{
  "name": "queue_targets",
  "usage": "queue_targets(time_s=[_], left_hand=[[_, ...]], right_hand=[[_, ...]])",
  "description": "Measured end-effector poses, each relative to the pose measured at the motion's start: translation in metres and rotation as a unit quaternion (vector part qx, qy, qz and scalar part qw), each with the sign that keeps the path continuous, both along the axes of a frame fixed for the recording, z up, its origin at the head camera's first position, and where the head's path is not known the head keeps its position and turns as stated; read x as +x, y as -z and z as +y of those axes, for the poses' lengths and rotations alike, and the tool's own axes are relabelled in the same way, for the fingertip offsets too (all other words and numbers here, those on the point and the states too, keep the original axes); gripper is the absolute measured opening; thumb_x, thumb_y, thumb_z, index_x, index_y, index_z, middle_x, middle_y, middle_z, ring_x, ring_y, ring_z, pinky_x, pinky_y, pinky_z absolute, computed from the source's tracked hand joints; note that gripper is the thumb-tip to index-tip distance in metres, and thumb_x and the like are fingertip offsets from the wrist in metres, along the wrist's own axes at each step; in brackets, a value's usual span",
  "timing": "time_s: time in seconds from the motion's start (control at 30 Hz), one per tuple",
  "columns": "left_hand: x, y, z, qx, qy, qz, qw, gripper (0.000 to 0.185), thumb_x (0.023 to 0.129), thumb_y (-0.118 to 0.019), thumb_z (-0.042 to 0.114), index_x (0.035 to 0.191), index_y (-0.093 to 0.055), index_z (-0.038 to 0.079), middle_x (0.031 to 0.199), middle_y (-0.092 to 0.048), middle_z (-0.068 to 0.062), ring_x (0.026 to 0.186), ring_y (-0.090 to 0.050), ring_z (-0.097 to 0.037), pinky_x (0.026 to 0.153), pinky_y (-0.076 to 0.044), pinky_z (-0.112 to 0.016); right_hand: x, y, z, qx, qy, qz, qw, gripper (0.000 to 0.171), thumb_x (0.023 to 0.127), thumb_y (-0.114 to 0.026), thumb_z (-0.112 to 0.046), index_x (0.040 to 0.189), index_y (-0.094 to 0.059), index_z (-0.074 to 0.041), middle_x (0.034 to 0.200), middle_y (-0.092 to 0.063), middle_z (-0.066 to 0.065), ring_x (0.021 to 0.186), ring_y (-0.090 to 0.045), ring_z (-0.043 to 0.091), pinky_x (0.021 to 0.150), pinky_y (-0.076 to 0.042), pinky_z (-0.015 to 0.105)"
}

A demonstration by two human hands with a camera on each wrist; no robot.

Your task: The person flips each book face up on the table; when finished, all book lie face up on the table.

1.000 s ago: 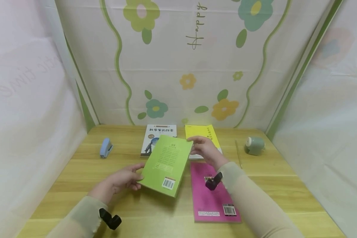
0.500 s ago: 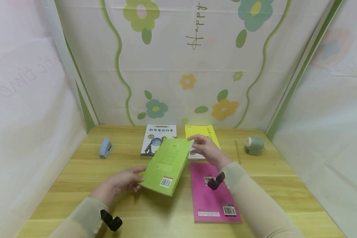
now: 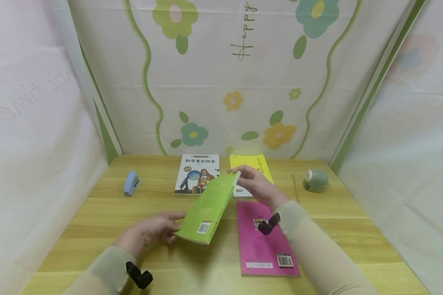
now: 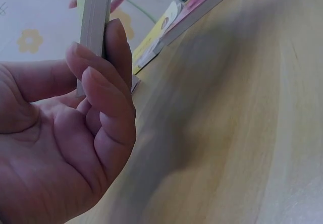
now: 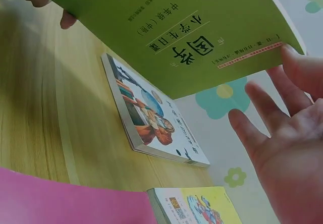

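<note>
Our left hand (image 3: 149,232) pinching the tilted green book (image 3: 208,207), right hand (image 3: 256,186) fingers straight at its top corner, book's front cover hidden from head view

You are curling your left hand (image 3: 152,232) so its fingers (image 4: 103,90) are pinching a near lower corner, while your right hand (image 3: 256,186) is reaching forward, fingers (image 5: 262,133) spread, fingertips steadying the far upper edge.
</note>
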State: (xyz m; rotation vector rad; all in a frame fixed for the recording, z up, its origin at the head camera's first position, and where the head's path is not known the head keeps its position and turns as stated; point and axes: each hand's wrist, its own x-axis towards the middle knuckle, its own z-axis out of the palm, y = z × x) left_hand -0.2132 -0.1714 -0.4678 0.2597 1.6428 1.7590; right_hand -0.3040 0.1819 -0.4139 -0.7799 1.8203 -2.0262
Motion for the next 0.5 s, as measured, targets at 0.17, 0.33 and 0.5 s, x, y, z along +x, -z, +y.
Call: queue_targets(time_s=[0.17, 0.33, 0.5], left_hand=[[0.0013, 0.0025, 0.0007, 0.014, 0.016, -0.002, 0.9998, 0.059, 0.095, -0.055, 0.008, 0.147, -0.033, -0.008, 0.103, -0.069, -0.013, 0.066, -0.057, -0.011, 0.060, -0.050, -0.021], [0.0030, 0.0042, 0.0038, 0.026, 0.028, 0.007, 0.9993, 0.050, 0.094, -0.054, 0.007, 0.139, -0.042, -0.011, 0.099, -0.068, -0.010, 0.067, -0.056, -0.011, 0.061, -0.049, -0.021], [0.0028, 0.0054, 0.0079, 0.044, 0.050, 0.005, 0.9978, 0.035, 0.094, -0.052, 0.004, 0.124, -0.053, -0.012, 0.099, -0.066, -0.014, 0.072, -0.058, -0.011, 0.063, -0.050, -0.020]], right_hand=[[-0.0001, -0.0002, -0.0001, 0.003, 0.003, 0.009, 1.000, 0.027, 0.099, -0.052, 0.002, 0.126, -0.053, 0.003, 0.133, -0.056, 0.016, 0.123, -0.052, 0.032, 0.111, -0.034, 0.049], [-0.0003, -0.0004, -0.0010, -0.008, 0.014, 0.010, 1.000, 0.024, 0.099, -0.050, 0.004, 0.123, -0.050, 0.006, 0.118, -0.061, 0.011, 0.112, -0.057, 0.027, 0.110, -0.036, 0.048], [0.0006, -0.0010, -0.0019, -0.015, 0.024, 0.001, 1.000, 0.022, 0.100, -0.048, 0.004, 0.117, -0.057, -0.007, 0.105, -0.062, 0.004, 0.103, -0.060, 0.020, 0.107, -0.039, 0.042]])
